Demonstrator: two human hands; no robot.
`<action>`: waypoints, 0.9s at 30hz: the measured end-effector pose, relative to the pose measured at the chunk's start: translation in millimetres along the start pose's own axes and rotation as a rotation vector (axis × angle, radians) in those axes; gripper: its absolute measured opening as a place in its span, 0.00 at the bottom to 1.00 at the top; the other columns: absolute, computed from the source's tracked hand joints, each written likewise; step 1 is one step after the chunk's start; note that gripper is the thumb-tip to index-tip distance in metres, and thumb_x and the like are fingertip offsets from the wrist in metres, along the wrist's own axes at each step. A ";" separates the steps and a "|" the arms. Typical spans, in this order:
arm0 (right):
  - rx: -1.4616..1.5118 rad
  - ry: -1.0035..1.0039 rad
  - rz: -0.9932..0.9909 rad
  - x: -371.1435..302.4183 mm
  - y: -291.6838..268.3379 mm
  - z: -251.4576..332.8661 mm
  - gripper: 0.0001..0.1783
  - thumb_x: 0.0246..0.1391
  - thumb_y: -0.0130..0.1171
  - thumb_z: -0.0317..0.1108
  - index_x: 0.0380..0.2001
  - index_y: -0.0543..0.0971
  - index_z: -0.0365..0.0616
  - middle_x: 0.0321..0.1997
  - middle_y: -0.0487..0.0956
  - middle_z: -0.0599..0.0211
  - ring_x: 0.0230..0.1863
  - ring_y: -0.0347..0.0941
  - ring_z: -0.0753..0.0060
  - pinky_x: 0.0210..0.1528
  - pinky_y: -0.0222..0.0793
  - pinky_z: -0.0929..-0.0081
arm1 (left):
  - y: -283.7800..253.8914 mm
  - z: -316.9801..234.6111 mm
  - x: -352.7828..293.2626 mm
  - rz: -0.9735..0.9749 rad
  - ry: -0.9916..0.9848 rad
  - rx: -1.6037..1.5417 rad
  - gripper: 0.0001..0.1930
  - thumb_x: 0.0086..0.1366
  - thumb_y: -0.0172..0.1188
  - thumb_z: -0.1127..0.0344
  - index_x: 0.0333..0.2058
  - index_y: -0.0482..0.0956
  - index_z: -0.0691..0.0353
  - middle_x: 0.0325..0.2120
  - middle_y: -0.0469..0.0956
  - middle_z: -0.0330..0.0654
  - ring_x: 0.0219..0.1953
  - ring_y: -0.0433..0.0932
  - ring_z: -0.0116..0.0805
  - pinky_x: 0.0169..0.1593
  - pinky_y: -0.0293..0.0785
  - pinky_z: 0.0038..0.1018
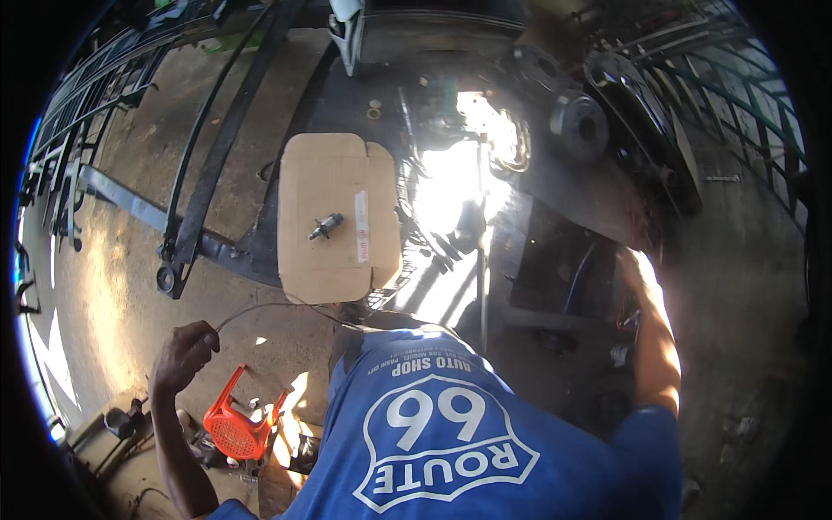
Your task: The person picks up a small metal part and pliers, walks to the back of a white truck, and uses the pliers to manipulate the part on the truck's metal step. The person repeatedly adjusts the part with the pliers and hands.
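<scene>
Out to the left, my left hand (184, 354) is closed on one end of a thin grey cable (260, 307). The cable curves from its fingers past the lower edge of a cardboard sheet (303, 182) toward my waist. On the sheet lies a small metal part (328, 226) with a shaft, apart from both hands. My right hand (639, 270) reaches out at the right by the dark bench edge, near some thin reddish strands. Glare and blur hide its fingers, so what it holds, if anything, does not show.
A red plastic stool (236, 425) stands on the floor at lower left. Long dark metal bars (217, 147) cross the left side. Round metal parts (579, 124) sit on the dark bench at the far right. Strong sunlight washes out the bench's middle.
</scene>
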State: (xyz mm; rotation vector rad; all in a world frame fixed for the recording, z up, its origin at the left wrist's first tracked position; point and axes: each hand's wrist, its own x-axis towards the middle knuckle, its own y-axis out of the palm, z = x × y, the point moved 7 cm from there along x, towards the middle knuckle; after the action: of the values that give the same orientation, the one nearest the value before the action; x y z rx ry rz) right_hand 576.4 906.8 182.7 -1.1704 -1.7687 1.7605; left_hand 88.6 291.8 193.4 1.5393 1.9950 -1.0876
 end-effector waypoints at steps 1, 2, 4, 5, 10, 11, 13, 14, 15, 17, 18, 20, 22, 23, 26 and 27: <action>0.004 -0.044 -0.197 -2.4 -10.4 -13.2 0.18 0.68 0.54 0.41 0.52 0.79 0.38 0.53 0.81 0.49 0.52 0.79 0.50 0.47 0.76 0.53 | -10.5 18.5 -4.6 -0.039 -0.231 0.114 0.12 0.71 0.52 0.62 0.40 0.82 0.61 0.21 0.73 0.32 0.23 0.71 0.20 0.27 0.70 0.24; -0.052 0.076 0.008 2.4 2.1 -31.5 0.18 0.69 0.54 0.42 0.46 0.80 0.36 0.44 0.84 0.47 0.46 0.82 0.47 0.46 0.76 0.55 | 7.1 17.6 -0.5 0.062 -0.195 -0.019 0.13 0.74 0.53 0.61 0.43 0.83 0.61 0.21 0.74 0.35 0.20 0.72 0.22 0.27 0.72 0.25; 0.368 -0.116 -0.281 2.3 20.1 16.9 0.18 0.69 0.53 0.43 0.39 0.80 0.37 0.34 0.83 0.46 0.40 0.82 0.41 0.43 0.75 0.54 | 59.2 -19.0 32.5 0.224 0.207 -0.225 0.16 0.78 0.52 0.57 0.50 0.82 0.62 0.25 0.80 0.39 0.27 0.81 0.26 0.35 0.78 0.29; 0.356 -0.172 -0.149 12.9 51.7 58.3 0.15 0.69 0.54 0.42 0.38 0.79 0.40 0.37 0.82 0.46 0.41 0.80 0.38 0.41 0.75 0.54 | 83.4 -30.8 54.2 0.239 0.285 -0.233 0.16 0.78 0.51 0.58 0.53 0.80 0.62 0.27 0.82 0.39 0.31 0.83 0.28 0.39 0.79 0.31; 0.708 -0.386 0.112 0.3 199.7 262.6 0.15 0.67 0.56 0.42 0.48 0.82 0.45 0.45 0.84 0.52 0.49 0.80 0.47 0.50 0.77 0.63 | 163.7 -57.6 111.7 0.281 0.346 -0.621 0.18 0.79 0.50 0.55 0.57 0.71 0.63 0.33 0.84 0.42 0.35 0.84 0.31 0.41 0.79 0.30; 0.626 -0.428 0.085 -4.2 214.3 284.3 0.16 0.67 0.57 0.42 0.48 0.82 0.44 0.47 0.84 0.53 0.51 0.80 0.50 0.54 0.75 0.62 | 170.2 -63.1 115.7 0.304 0.376 -0.716 0.19 0.79 0.50 0.55 0.57 0.70 0.63 0.34 0.84 0.42 0.35 0.85 0.32 0.41 0.79 0.29; 0.460 -0.506 0.109 -18.1 239.4 319.4 0.16 0.68 0.57 0.41 0.49 0.81 0.41 0.49 0.84 0.57 0.56 0.78 0.57 0.62 0.72 0.62 | 176.6 -62.4 122.6 0.264 0.324 -0.749 0.18 0.79 0.50 0.55 0.56 0.68 0.62 0.33 0.83 0.42 0.35 0.85 0.33 0.39 0.79 0.29; 0.464 -0.425 0.142 -23.1 246.4 323.8 0.19 0.66 0.61 0.42 0.52 0.80 0.41 0.54 0.82 0.53 0.60 0.75 0.49 0.66 0.68 0.60 | 178.6 -61.3 124.9 0.252 0.307 -0.760 0.18 0.79 0.50 0.54 0.56 0.68 0.62 0.33 0.83 0.42 0.35 0.85 0.33 0.39 0.79 0.29; 0.542 -0.445 0.007 -26.3 235.3 329.7 0.19 0.65 0.61 0.42 0.53 0.80 0.42 0.52 0.82 0.52 0.59 0.76 0.49 0.64 0.70 0.60 | 181.0 -59.8 128.4 0.244 0.289 -0.765 0.18 0.79 0.50 0.54 0.56 0.68 0.62 0.33 0.83 0.42 0.35 0.85 0.33 0.39 0.79 0.29; 0.597 -0.416 -0.060 -31.3 217.1 336.2 0.21 0.64 0.61 0.41 0.55 0.79 0.43 0.49 0.82 0.50 0.58 0.76 0.49 0.61 0.74 0.60 | 185.5 -54.6 136.0 0.220 0.268 -0.769 0.14 0.80 0.49 0.58 0.54 0.69 0.60 0.34 0.83 0.43 0.34 0.85 0.31 0.38 0.78 0.27; 0.907 -0.280 0.095 -31.2 216.6 340.3 0.20 0.64 0.62 0.42 0.53 0.79 0.40 0.46 0.82 0.53 0.54 0.79 0.55 0.56 0.76 0.63 | 188.2 -51.3 141.4 0.209 0.248 -0.755 0.12 0.80 0.48 0.59 0.53 0.69 0.60 0.34 0.84 0.43 0.33 0.85 0.31 0.37 0.78 0.26; 1.318 -0.308 0.419 -37.1 200.1 363.4 0.26 0.68 0.59 0.50 0.58 0.78 0.41 0.49 0.83 0.58 0.47 0.81 0.65 0.49 0.78 0.68 | 192.9 -45.9 151.3 0.160 0.252 -0.668 0.11 0.79 0.50 0.60 0.51 0.70 0.61 0.34 0.84 0.44 0.32 0.84 0.31 0.37 0.78 0.26; 1.567 -0.309 0.703 -50.2 179.6 384.2 0.29 0.70 0.56 0.55 0.60 0.78 0.42 0.50 0.83 0.60 0.47 0.81 0.68 0.49 0.78 0.70 | 201.5 -39.3 161.7 0.138 0.218 -0.592 0.11 0.78 0.51 0.62 0.50 0.72 0.64 0.35 0.84 0.44 0.33 0.84 0.32 0.37 0.78 0.27; 1.628 -0.390 0.759 -53.7 166.3 391.1 0.30 0.70 0.55 0.56 0.62 0.77 0.43 0.50 0.84 0.61 0.49 0.81 0.69 0.49 0.78 0.70 | 207.3 -36.0 167.3 0.137 0.190 -0.564 0.12 0.77 0.52 0.64 0.50 0.72 0.66 0.36 0.84 0.45 0.33 0.85 0.32 0.38 0.79 0.28; 1.377 -0.366 0.608 -43.2 166.9 390.5 0.27 0.68 0.59 0.49 0.61 0.78 0.42 0.50 0.84 0.60 0.49 0.81 0.68 0.51 0.77 0.69 | 216.6 -26.3 181.4 0.064 0.173 -0.497 0.12 0.75 0.54 0.66 0.50 0.74 0.67 0.36 0.84 0.45 0.34 0.85 0.33 0.39 0.81 0.30; 1.314 -0.450 0.530 -36.6 171.1 392.6 0.26 0.67 0.60 0.47 0.61 0.78 0.42 0.50 0.84 0.59 0.49 0.81 0.69 0.51 0.77 0.68 | 217.3 -22.8 184.3 0.025 0.179 -0.476 0.12 0.75 0.54 0.67 0.50 0.75 0.68 0.36 0.84 0.45 0.35 0.85 0.33 0.40 0.81 0.31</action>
State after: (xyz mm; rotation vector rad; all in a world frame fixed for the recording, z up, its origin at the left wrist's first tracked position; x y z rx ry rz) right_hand 346.5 608.6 -24.6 -0.6345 -0.0810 2.8507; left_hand 237.0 445.9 3.8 1.4315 2.1425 -0.4244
